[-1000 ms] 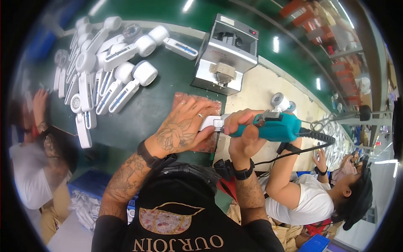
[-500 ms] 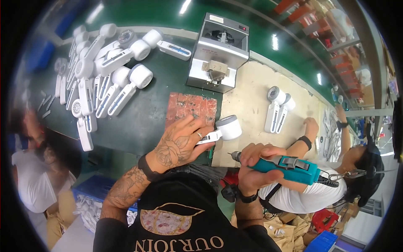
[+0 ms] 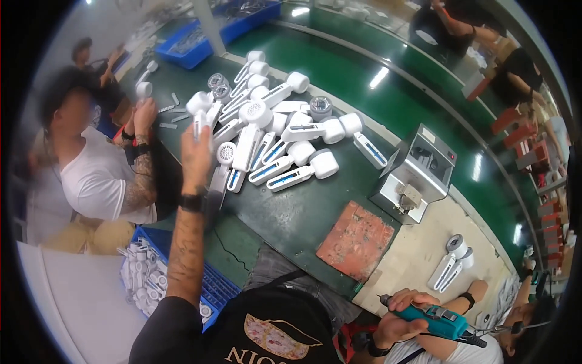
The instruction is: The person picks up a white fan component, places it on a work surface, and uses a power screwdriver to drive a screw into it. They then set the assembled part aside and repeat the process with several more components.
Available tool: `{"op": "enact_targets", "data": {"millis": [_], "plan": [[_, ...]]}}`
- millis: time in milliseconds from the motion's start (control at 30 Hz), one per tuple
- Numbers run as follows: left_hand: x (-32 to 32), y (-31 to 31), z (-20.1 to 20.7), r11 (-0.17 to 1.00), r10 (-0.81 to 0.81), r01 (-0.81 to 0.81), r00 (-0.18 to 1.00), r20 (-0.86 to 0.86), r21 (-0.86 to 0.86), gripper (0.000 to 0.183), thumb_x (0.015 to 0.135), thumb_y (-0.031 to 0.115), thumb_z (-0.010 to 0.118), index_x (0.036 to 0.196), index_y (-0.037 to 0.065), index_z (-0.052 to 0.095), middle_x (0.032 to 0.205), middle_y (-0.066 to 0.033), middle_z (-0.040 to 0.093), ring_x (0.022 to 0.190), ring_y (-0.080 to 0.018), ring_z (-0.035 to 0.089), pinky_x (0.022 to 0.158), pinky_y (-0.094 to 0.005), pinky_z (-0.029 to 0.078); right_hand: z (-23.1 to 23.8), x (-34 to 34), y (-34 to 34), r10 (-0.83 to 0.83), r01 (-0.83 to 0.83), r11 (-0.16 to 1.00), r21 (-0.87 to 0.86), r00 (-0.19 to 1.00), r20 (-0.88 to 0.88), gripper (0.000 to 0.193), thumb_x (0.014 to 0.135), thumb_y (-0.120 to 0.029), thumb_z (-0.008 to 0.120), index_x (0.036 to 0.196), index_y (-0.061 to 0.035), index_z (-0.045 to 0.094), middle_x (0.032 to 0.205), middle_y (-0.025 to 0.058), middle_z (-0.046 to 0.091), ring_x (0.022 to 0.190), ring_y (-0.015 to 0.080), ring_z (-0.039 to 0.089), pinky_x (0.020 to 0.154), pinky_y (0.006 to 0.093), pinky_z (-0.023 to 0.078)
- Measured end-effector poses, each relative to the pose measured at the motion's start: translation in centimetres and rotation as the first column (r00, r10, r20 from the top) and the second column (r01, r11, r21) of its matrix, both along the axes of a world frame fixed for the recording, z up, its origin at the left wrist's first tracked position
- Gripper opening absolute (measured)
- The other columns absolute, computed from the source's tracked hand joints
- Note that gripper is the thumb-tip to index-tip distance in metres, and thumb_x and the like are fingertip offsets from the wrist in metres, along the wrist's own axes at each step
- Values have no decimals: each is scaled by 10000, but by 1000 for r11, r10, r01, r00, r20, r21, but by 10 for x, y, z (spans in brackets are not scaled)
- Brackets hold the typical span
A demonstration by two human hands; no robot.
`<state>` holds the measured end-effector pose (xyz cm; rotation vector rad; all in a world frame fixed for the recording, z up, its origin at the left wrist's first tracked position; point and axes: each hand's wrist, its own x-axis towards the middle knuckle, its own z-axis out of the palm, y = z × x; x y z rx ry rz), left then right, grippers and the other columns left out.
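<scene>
My left hand (image 3: 197,159) is stretched out to the far left side of the bench, its fingers closed round the handle of a white handheld fan (image 3: 199,103) at the edge of a pile. Beside it lie many similar white fans (image 3: 294,177), some with grey-rimmed heads and blue strips along the handles. Low on the right, my right hand (image 3: 393,330) grips a teal electric screwdriver (image 3: 441,321), its bit pointing left and a cord at its rear. A worn red mat (image 3: 355,241) lies on the bench between my hands.
Behind the mat stands a grey metal machine (image 3: 415,176). Two fans (image 3: 450,264) lie on the beige board (image 3: 400,276) at right, near a co-worker's arm (image 3: 476,292). Another co-worker (image 3: 91,164) sits left, holding a fan. A blue crate (image 3: 212,291) of white parts stands below.
My left hand has swung from the red mat to the left pile. The view has turned leftward. My right hand still holds the screwdriver.
</scene>
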<state>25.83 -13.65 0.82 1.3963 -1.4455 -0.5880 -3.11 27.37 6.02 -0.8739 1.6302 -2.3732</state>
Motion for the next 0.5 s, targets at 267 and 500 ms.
{"op": "enact_targets", "data": {"millis": [267, 500], "plan": [[118, -141, -67, 995, 21, 71, 528, 849, -69, 435, 936, 353, 548, 1024, -61, 646, 1054, -292, 649, 1020, -468, 581, 926, -520, 441, 0, -4, 13, 19, -10, 994, -113, 997, 80, 664, 819, -600, 702, 1003, 1, 488, 649, 90, 519, 526, 204, 531, 461, 299, 432], [-171, 115, 79, 827, -559, 544, 823, -102, -139, 366, 972, 254, 600, 1214, -21, 599, 1159, -125, 642, 1034, -220, 606, 928, -341, 469, -2, -1, 39, 60, -68, 997, 44, 985, 159, 670, 803, -558, 738, 1051, 20, 508, 710, 108, 555, 617, 219, 558, 574, 332, 465]]}}
